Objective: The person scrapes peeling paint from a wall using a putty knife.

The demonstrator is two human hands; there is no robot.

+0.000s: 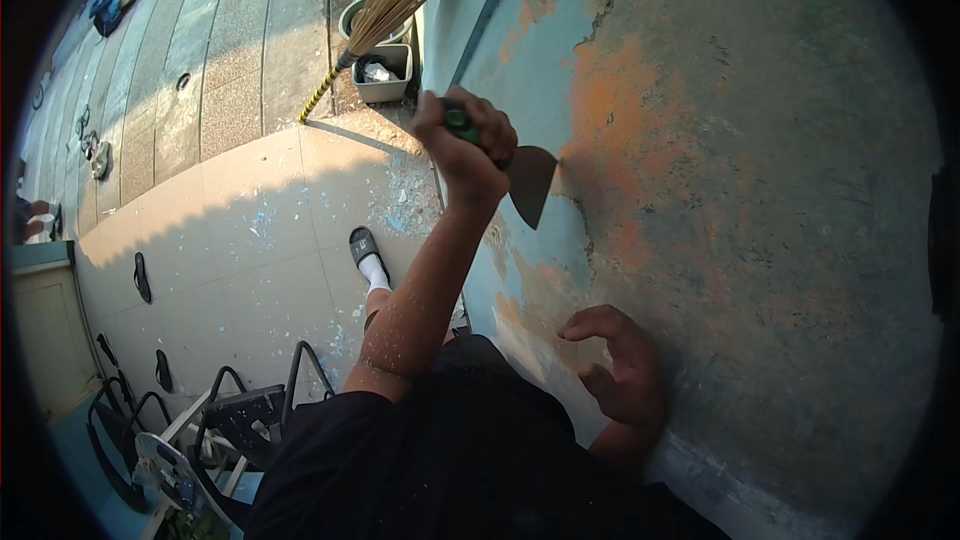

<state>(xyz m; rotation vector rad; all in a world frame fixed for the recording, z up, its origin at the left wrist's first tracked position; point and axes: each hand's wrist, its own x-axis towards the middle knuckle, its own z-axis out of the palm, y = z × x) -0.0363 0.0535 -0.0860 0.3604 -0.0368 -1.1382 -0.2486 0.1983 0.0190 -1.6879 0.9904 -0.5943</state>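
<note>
In my left hand (468,145), closed round its green and black handle, is a paint scraper (533,183) with a wide flared metal blade. The blade's edge is at the wall (760,200), close to the border between peeling light blue paint (540,50) and a bare patch of orange and grey. Whether the edge touches the surface I cannot tell. My right hand (625,370) is lower down beside the wall, its fingers curved and apart, with nothing in them. Pale flecks cling to my left forearm.
Paint flakes (400,195) litter the tiled floor around my foot in a black slide sandal (363,242). A stick broom (400,0) leans near a grey bin (383,75). Loose sandals (142,277) and a metal-framed chair (250,415) are on the left.
</note>
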